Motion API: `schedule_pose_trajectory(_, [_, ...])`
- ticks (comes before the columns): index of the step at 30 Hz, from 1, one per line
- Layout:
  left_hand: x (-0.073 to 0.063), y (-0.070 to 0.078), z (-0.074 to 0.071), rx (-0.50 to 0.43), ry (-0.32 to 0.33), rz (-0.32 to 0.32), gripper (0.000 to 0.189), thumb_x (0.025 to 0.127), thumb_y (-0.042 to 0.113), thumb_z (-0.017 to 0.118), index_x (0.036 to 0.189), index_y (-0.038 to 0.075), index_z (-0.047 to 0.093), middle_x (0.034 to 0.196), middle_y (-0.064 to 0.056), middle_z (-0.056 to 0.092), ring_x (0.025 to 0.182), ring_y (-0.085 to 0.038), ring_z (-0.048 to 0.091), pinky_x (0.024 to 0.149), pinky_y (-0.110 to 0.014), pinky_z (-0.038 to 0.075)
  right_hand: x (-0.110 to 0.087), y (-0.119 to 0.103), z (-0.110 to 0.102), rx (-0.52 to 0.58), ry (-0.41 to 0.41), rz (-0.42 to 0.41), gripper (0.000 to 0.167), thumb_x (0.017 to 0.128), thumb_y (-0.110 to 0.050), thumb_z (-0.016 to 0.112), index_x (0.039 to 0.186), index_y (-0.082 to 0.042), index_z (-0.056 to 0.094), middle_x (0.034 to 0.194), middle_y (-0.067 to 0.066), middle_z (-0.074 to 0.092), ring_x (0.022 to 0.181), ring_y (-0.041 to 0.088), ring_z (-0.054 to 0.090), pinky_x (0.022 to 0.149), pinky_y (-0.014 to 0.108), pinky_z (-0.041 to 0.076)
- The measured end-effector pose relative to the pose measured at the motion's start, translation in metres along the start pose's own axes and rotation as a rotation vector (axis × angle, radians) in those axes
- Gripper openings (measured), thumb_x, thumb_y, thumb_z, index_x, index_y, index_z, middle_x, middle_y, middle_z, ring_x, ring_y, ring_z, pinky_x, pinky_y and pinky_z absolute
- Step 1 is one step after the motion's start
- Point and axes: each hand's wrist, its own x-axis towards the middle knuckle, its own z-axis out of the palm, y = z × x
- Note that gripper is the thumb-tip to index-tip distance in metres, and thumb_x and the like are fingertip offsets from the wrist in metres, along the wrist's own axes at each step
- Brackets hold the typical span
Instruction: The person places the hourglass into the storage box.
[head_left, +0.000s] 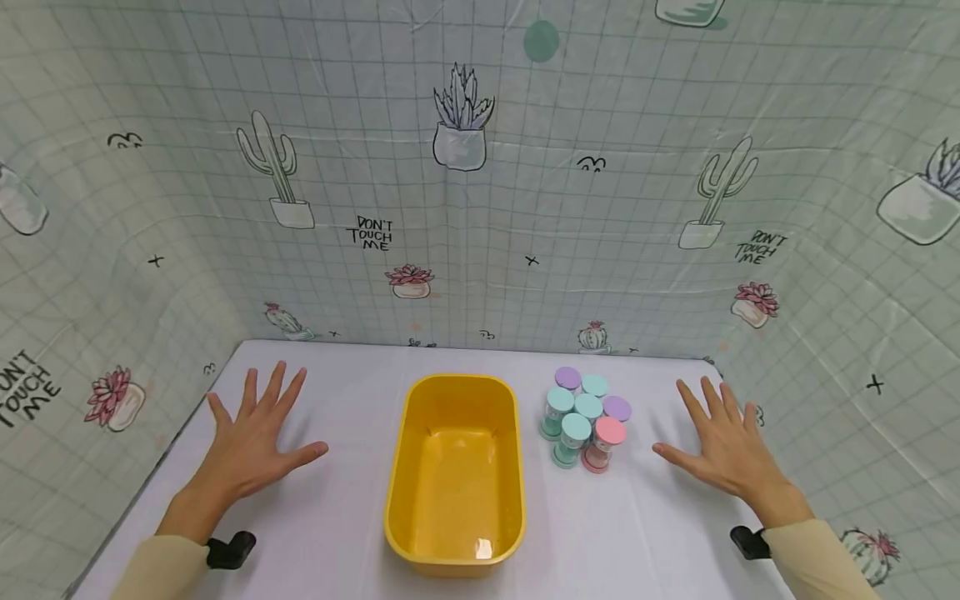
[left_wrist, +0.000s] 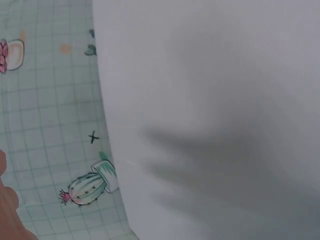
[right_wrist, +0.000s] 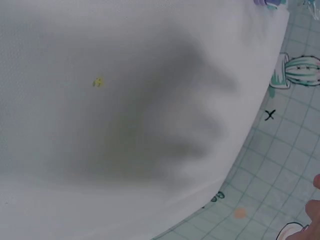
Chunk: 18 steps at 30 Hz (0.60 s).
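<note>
Both hands hover over the white table with fingers spread, holding nothing. My left hand (head_left: 253,440) is on the left side, apart from the yellow tub (head_left: 454,483) in the middle. My right hand (head_left: 729,450) is at the right, nearest to a cluster of small sand timers with coloured ends. Several are turquoise (head_left: 575,428); others are purple (head_left: 617,408), and one is pink (head_left: 610,431). They stand upright close together, just right of the tub, which is open at the top with a bare floor. Only fingertips (left_wrist: 9,210) show in the left wrist view.
The white tabletop (head_left: 345,517) ends at a back edge against a grid-patterned curtain (head_left: 480,217) with cactus prints, which also rises on both sides. A black wrist strap mount (head_left: 232,550) sits at the left cuff, another (head_left: 750,543) at the right.
</note>
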Motion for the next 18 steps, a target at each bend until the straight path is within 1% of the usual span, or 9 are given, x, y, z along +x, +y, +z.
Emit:
schedule_pose_trajectory(2, [0.000, 0.004, 0.000, -0.029, 0.006, -0.001, 0.111, 0.085, 0.070, 0.066, 0.167, 0.025, 0.007, 0.173, -0.018, 0.005, 0.156, -0.054, -0.007, 0.105, -0.087, -0.016, 0.001, -0.002, 0.000, 0.004, 0.001, -0.003, 0.109, 0.084, -0.068, 0.069, 0.166, -0.016, 0.018, 0.163, 0.037, 0.023, 0.148, 0.062, 0.019, 0.105, 0.089, 0.012])
schedule_pose_trajectory(5, [0.000, 0.013, -0.001, -0.078, 0.019, 0.006, 0.109, 0.085, 0.069, 0.066, 0.167, 0.026, 0.008, 0.174, -0.016, 0.008, 0.156, -0.053, -0.007, 0.107, -0.085, -0.017, 0.002, -0.003, -0.001, 0.019, 0.011, -0.004, 0.109, 0.084, -0.067, 0.070, 0.166, -0.016, 0.019, 0.163, 0.036, 0.023, 0.149, 0.062, 0.018, 0.107, 0.088, 0.012])
schedule_pose_trajectory(9, [0.000, 0.024, 0.001, -0.148, 0.039, 0.023, 0.107, 0.086, 0.066, 0.068, 0.167, 0.026, 0.011, 0.174, -0.014, 0.010, 0.157, -0.050, -0.005, 0.109, -0.085, -0.013, 0.003, -0.003, -0.004, 0.038, 0.022, -0.015, 0.108, 0.084, -0.064, 0.071, 0.166, -0.016, 0.018, 0.163, 0.036, 0.022, 0.148, 0.063, 0.018, 0.107, 0.088, 0.012])
schedule_pose_trajectory(13, [0.000, 0.036, 0.003, -0.215, 0.063, 0.042, 0.105, 0.086, 0.062, 0.071, 0.167, 0.025, 0.015, 0.174, -0.013, 0.012, 0.158, -0.051, 0.000, 0.111, -0.085, -0.009, 0.005, -0.007, -0.007, 0.055, 0.020, -0.022, 0.107, 0.085, -0.063, 0.071, 0.165, -0.015, 0.019, 0.163, 0.036, 0.022, 0.149, 0.063, 0.017, 0.107, 0.087, 0.013])
schedule_pose_trajectory(18, [-0.001, 0.050, 0.008, -0.294, 0.080, 0.063, 0.103, 0.085, 0.059, 0.072, 0.166, 0.025, 0.019, 0.173, -0.012, 0.016, 0.158, -0.049, 0.004, 0.115, -0.083, -0.003, 0.007, -0.011, -0.010, 0.071, 0.023, -0.033, 0.106, 0.086, -0.062, 0.071, 0.165, -0.014, 0.019, 0.163, 0.037, 0.022, 0.148, 0.063, 0.018, 0.108, 0.087, 0.014])
